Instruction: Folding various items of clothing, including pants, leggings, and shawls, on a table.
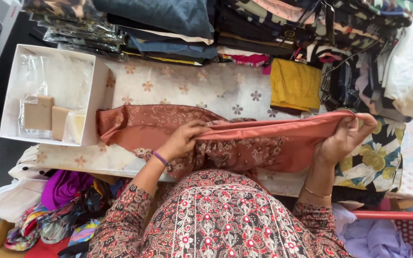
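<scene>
A rust-coloured patterned fabric (259, 143) lies across a table covered with a white flowered cloth (182, 86). My left hand (183, 138) pinches the fabric's upper edge near its middle. My right hand (345, 137) grips the same edge at its right end, and the edge is stretched taut between both hands. A purple band sits on my left wrist and a thin gold bangle on my right. The fabric's left part rests crumpled on the table.
A white open box (96, 95) with plastic bags and small cardboard pieces stands at the left. Stacks of folded clothes (168, 28) line the far edge, with a folded yellow cloth (295, 86). A flower-print fabric (376, 160) lies at right, a red basket (397, 224) lower right, loose cloths lower left.
</scene>
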